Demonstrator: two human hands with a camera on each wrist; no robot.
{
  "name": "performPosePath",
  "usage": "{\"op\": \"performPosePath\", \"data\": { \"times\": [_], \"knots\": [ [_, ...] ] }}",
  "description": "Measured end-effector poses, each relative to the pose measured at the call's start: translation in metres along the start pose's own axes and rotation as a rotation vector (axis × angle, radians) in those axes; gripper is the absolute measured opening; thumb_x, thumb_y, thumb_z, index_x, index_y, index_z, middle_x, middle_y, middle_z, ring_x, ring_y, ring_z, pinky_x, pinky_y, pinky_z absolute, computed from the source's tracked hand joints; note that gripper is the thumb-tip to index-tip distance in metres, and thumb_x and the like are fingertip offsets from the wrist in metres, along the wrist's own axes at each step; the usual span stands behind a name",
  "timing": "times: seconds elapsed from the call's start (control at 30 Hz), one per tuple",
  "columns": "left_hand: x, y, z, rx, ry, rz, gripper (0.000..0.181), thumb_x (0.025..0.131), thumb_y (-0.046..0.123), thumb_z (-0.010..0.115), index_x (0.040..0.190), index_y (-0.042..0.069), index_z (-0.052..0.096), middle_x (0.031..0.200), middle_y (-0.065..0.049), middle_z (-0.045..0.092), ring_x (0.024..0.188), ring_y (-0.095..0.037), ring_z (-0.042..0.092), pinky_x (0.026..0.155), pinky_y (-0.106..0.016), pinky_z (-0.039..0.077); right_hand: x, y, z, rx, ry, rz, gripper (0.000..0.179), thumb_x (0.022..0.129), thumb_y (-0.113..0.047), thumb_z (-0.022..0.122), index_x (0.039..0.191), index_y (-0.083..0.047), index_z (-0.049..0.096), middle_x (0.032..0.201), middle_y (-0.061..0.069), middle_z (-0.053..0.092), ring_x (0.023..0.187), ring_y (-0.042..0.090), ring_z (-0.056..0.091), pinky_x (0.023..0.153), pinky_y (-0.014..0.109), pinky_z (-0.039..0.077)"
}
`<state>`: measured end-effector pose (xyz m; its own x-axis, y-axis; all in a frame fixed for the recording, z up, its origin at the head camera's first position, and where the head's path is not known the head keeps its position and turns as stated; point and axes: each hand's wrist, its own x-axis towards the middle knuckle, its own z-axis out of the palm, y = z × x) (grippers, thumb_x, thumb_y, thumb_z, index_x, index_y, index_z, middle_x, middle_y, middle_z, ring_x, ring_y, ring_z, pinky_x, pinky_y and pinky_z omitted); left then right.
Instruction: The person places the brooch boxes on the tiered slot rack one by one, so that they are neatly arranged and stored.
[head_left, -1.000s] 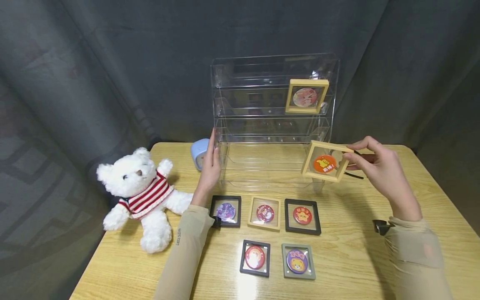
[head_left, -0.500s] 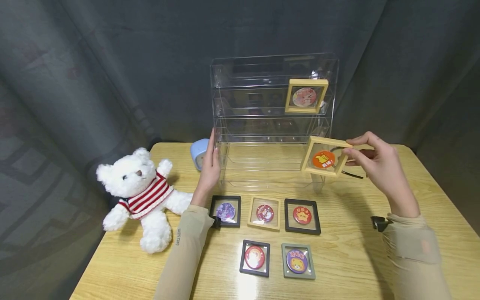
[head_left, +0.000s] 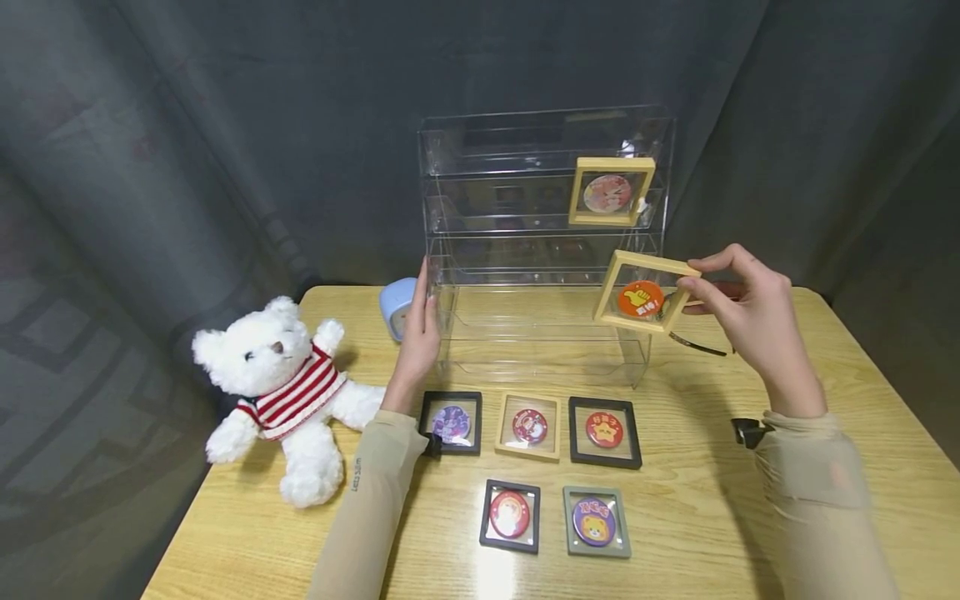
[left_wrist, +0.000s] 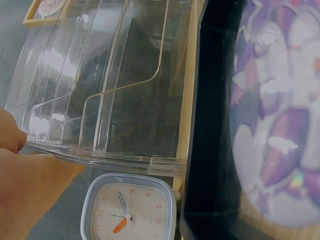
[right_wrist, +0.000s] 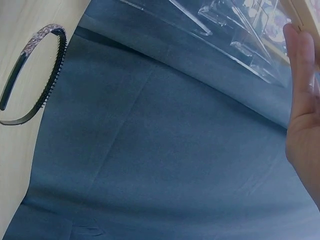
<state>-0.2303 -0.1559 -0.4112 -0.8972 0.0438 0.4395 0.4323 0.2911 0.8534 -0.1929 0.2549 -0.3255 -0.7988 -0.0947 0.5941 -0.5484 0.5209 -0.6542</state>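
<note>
Head view: the right hand [head_left: 750,312] pinches a pale yellow frame [head_left: 640,298] bearing an orange thumbs-up badge near its upper right corner, tilted before the clear rack's [head_left: 517,275] right side. Straight-fingered, the left hand [head_left: 422,333] touches the rack's left side, near a blue clock [head_left: 397,302].

Five frames [head_left: 528,427] lie before the stand [head_left: 543,277], bear [head_left: 288,392] and clock [head_left: 397,308] left, headband [head_left: 697,344] right.

Beige sleeves [head_left: 371,508], dark lettering [head_left: 357,474] on the left
</note>
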Motion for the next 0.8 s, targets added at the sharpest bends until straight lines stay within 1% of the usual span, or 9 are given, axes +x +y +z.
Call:
{"op": "performPosePath", "data": {
  "times": [0.23, 0.43, 0.57, 0.63, 0.8],
  "knots": [
    [0.000, -0.001, 0.000, 0.002, 0.000, 0.005, 0.058, 0.118, 0.006, 0.026, 0.173, 0.008, 0.011, 0.179, -0.009, 0.013, 0.162, -0.026, 0.015, 0.131, -0.038, 0.017, 0.008, -0.003, 0.006, 0.035, 0.010, 0.021, 0.024, 0.093, 0.016, 0.073, 0.116, 0.013, 0.067, 0.112, -0.023, 0.068, 0.075, -0.009, 0.071, 0.067, 0.012, 0.058],
    [0.000, -0.001, 0.001, -0.011, 0.006, -0.002, 0.058, 0.117, 0.005, 0.027, 0.173, 0.006, 0.011, 0.178, -0.013, 0.013, 0.162, -0.031, 0.016, 0.131, -0.043, 0.018, 0.014, -0.006, 0.009, 0.035, 0.012, 0.037, 0.023, 0.094, 0.013, 0.074, 0.116, 0.012, 0.067, 0.113, -0.018, 0.068, 0.077, -0.010, 0.070, 0.068, 0.011, 0.058],
    [0.000, -0.001, 0.001, -0.021, 0.010, 0.003, 0.058, 0.117, 0.003, 0.028, 0.172, 0.004, 0.010, 0.178, -0.015, 0.013, 0.162, -0.033, 0.016, 0.131, -0.045, 0.018, 0.016, -0.008, 0.011, 0.038, 0.015, 0.033, 0.022, 0.095, 0.011, 0.074, 0.116, 0.012, 0.067, 0.113, -0.017, 0.069, 0.077, -0.010, 0.071, 0.068, 0.012, 0.058],
    [0.000, -0.001, 0.000, -0.016, 0.009, 0.002, 0.058, 0.117, 0.003, 0.028, 0.172, 0.004, 0.011, 0.178, -0.014, 0.013, 0.162, -0.032, 0.016, 0.131, -0.044, 0.019, 0.018, -0.009, 0.011, 0.036, 0.020, 0.032, 0.022, 0.096, 0.010, 0.074, 0.117, 0.012, 0.067, 0.114, -0.014, 0.070, 0.076, -0.009, 0.071, 0.068, 0.012, 0.058],
    [0.000, 0.000, 0.000, -0.002, 0.006, -0.003, 0.058, 0.118, 0.005, 0.028, 0.173, 0.007, 0.011, 0.178, -0.011, 0.014, 0.162, -0.029, 0.017, 0.131, -0.041, 0.020, 0.022, -0.013, 0.013, 0.031, 0.035, 0.037, 0.020, 0.097, 0.008, 0.074, 0.116, 0.010, 0.068, 0.117, -0.001, 0.073, 0.074, -0.008, 0.071, 0.068, 0.012, 0.058]
  ]
}}
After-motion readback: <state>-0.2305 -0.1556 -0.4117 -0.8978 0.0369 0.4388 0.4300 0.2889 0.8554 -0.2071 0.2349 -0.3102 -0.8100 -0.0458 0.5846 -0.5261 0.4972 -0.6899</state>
